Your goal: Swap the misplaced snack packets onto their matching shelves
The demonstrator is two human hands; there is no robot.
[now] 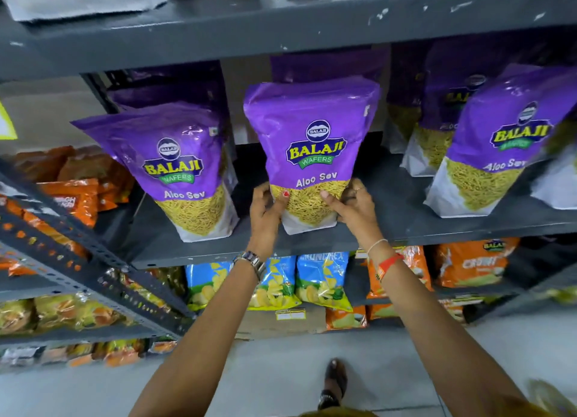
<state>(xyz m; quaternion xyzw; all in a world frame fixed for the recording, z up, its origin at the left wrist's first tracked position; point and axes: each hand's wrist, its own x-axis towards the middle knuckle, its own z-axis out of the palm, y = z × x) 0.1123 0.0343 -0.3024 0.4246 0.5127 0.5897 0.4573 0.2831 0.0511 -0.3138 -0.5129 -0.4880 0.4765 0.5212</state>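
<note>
Gripping upright purple Aloo Sev packet, label outward, left hand, right hand

Middle shelf: 3 front packets stand upright in a row. The centre packet stands at the shelf's front edge, left hand and right hand on its lower corners. Left packet and right packet flank it, further packets behind. Chip bags sit on the shelf below.
</note>
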